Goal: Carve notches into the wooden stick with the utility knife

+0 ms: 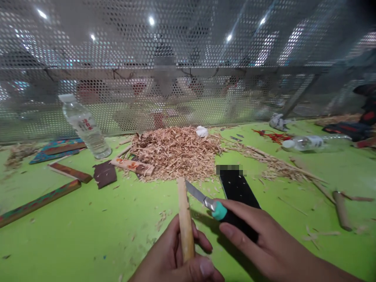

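Left hand point(167, 254) curled snugly round wooden stick point(185, 219) low down, far end jutting forward past fingers, right hand point(264, 239) clasping knife point(219, 211) by handle, blade tip beside stick's far end

We count one knife point(219, 211) and one pale stick point(185, 223) being held. On the surface point(100, 243) we find two bottles: one upright point(86, 129), one lying down point(311, 143). We make out four flat wooden strips on the left: a long painted one point(41, 203), a short brown one point(70, 172), another on a blue patterned piece point(37, 156), and a paler one point(133, 166). We see one phone point(239, 182), one dark sheet point(105, 174), one big heap of shavings point(176, 154), two crumpled white wads point(201, 131), one tangle of red cords point(272, 135) and one short thick peg point(342, 211). We cannot count the loose shavings.
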A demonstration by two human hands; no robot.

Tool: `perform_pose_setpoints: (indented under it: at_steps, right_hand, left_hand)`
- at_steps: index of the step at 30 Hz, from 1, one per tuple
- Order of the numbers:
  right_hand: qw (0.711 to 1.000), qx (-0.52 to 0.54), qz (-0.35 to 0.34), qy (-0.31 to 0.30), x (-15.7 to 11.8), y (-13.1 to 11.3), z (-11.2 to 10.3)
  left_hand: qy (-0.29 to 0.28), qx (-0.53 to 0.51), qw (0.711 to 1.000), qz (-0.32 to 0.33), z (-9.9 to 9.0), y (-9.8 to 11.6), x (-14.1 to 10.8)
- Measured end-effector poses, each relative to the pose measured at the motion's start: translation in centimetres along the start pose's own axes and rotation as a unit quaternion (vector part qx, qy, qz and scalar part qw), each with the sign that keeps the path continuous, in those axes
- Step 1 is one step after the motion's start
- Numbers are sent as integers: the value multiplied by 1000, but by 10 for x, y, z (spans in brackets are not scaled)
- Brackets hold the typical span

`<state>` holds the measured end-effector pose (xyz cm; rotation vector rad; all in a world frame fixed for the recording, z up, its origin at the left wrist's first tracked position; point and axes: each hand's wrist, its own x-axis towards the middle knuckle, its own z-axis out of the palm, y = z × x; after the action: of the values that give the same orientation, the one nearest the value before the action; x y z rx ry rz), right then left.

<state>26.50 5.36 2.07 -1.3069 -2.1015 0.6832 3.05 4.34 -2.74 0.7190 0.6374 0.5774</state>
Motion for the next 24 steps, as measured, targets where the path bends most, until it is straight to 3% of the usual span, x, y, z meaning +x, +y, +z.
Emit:
perform_pose_setpoints:
  at_steps: [8,19,24]
  right_hand:
    - [999,16,-6,42,1,4,3]
    - [999,-17,-12,42,0,3,3]
    - [998,-14,-14,-53,-1,0,3]
  left_hand:
    - [27,35,998,-39,7,12,-7]
    - [31,82,996,14,3,1,-3]
    - [36,102,994,-1,6,5,-9]
